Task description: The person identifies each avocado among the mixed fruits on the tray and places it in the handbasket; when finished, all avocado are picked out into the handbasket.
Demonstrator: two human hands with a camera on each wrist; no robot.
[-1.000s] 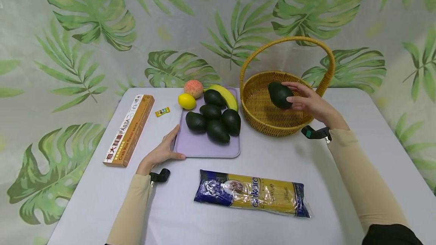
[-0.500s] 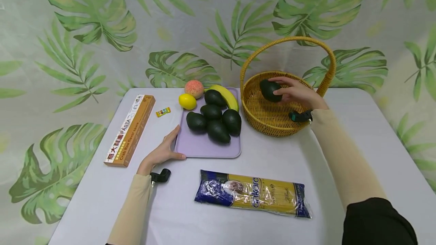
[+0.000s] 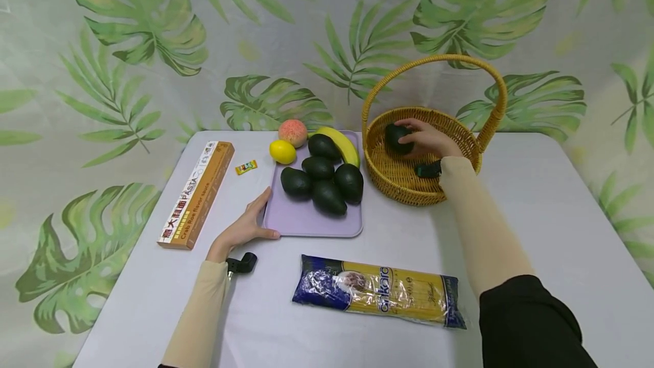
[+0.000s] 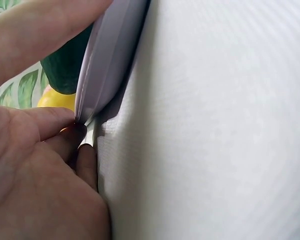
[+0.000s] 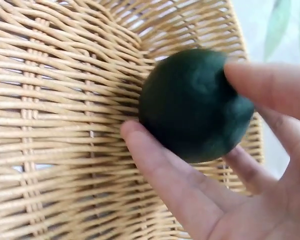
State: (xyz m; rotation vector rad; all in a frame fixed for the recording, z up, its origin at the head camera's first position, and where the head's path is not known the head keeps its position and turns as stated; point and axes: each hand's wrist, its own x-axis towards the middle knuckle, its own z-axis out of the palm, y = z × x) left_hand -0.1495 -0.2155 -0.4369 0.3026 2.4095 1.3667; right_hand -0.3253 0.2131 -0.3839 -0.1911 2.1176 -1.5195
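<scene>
A dark green avocado (image 3: pixel 398 138) is down inside the wicker basket (image 3: pixel 384 185) at its left side. My right hand (image 3: pixel 428 138) grips it between thumb and fingers. In the right wrist view, the avocado (image 5: pixel 192 107) sits close against the woven wicker wall, with fingertips on either side of it. At the near left corner of the lilac tray (image 3: pixel 306 226), my left hand (image 3: pixel 244 226) rests with thumb and fingers spread along two edges. The left wrist view has straight fingers touching the tray rim (image 4: pixel 107 60). Several more avocados (image 3: pixel 328 197) lie on the tray.
A banana (image 3: pixel 344 147), peach (image 3: pixel 293 132) and lemon (image 3: pixel 283 152) lie at the tray's far end. Left of it are a small wrapped candy (image 3: pixel 246 167) and a long pasta box (image 3: pixel 196 195). A spaghetti packet (image 3: pixel 378 291) lies in front. The basket's tall handle (image 3: pixel 434 58) arches overhead.
My right hand has carried the avocado left and down, from over the basket's middle into its left side. The left hand stays at the tray corner.
</scene>
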